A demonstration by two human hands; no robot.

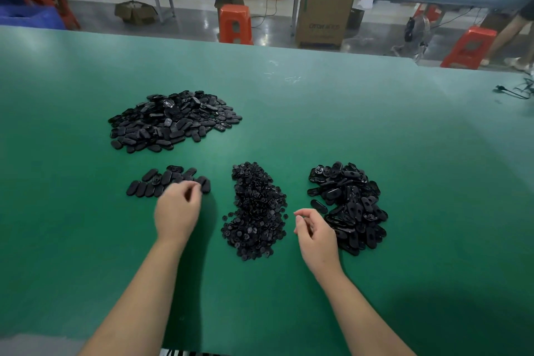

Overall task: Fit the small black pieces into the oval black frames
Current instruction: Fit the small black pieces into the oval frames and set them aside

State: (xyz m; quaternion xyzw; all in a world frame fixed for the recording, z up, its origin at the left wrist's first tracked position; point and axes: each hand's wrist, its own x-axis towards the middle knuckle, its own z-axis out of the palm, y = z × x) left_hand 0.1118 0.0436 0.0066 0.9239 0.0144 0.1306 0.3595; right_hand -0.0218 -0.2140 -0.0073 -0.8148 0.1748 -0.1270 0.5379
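Observation:
A heap of small round black pieces lies on the green table, between my hands. To its right is a heap of oval black frames with open centres. A short row of oval pieces lies to the left, and a large heap of oval pieces sits farther back. My left hand hovers with curled fingers at the near edge of the row; whether it holds a piece is hidden. My right hand sits between the two near heaps, fingers loosely curled, with nothing visible in it.
The table's far edge runs across the back; beyond it stand orange stools, cardboard boxes and a long blue bench with crates. A black cable lies at the table's right edge. A person's leg shows at far right.

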